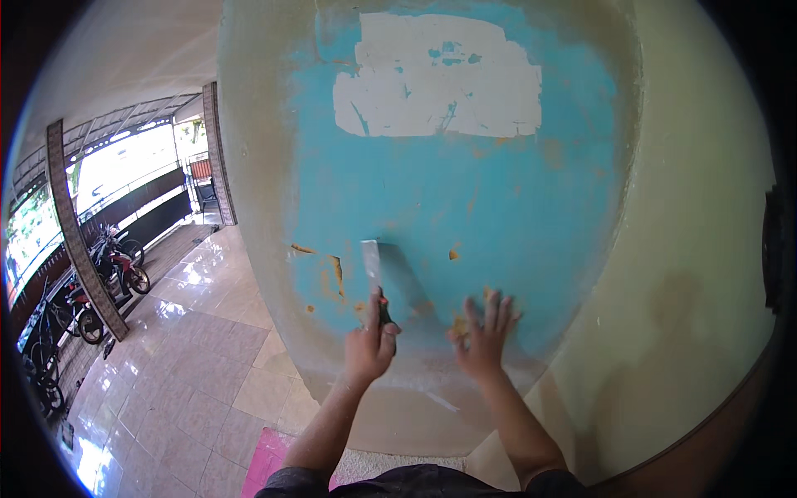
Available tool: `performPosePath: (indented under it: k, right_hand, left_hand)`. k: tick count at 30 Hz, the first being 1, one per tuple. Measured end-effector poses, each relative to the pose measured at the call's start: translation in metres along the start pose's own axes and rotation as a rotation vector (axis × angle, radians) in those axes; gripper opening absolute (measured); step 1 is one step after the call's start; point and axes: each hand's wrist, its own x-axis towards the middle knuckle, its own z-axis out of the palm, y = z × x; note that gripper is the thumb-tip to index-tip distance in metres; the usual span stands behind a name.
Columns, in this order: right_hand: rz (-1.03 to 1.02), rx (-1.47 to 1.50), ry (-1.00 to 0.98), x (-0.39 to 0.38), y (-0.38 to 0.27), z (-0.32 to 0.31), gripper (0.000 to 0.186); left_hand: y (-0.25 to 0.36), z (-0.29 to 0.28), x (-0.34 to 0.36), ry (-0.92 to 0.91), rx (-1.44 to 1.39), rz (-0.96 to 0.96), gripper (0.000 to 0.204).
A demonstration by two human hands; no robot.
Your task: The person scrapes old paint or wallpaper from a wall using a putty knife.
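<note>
My left hand (369, 352) is closed round the dark handle of a putty knife (373, 266). The knife's metal blade points upward and lies close to the blue-painted wall (515, 199), casting a shadow to its right; whether it touches cannot be made out. Fingers spread, my right hand (486, 336) rests on the lower part of the blue area, beside a brownish chipped spot. Near the blade are peeled patches, one a long torn flake (335, 275). Higher up, a white filler patch (436, 83) covers part of the blue.
A greenish wall (697, 224) bends off to the right. On the left stretches a glossy tiled floor (183, 357), with a pillar (83, 232) and parked motorcycles (124, 270) near a fence. Something pink (267, 461) lies on the floor below my left forearm.
</note>
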Motion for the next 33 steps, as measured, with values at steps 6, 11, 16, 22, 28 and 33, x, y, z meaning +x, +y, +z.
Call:
performPosePath:
  k: [6,11,16,22,28,33]
  right_hand:
    - [0.16,1.038,-0.679,-0.013,-0.055,-0.037,0.078]
    - [0.133,1.093,-0.3,-0.007,-0.073,-0.04,0.083]
    - [0.194,0.991,-0.007,0.014,-0.059,-0.045,0.06]
    - [0.083,0.645,0.412,0.06,-0.011,-0.052,0.05]
    - [0.013,0.331,0.504,0.079,0.021,-0.056,0.046]
    - [-0.037,0.298,0.546,0.111,0.023,-0.077,0.041]
  left_hand:
    - [0.017,0.035,-0.003,-0.01,-0.005,0.37,0.068]
    - [0.023,0.051,0.005,-0.105,-0.32,0.449,0.074]
    - [0.033,0.001,0.045,0.001,0.219,0.611,0.064]
    - [0.005,-0.055,0.11,0.429,0.55,0.594,0.058]
    - [-0.033,-0.048,0.123,0.588,0.796,0.433,0.057]
    - [-0.031,-0.048,0.12,0.576,0.785,0.432,0.057]
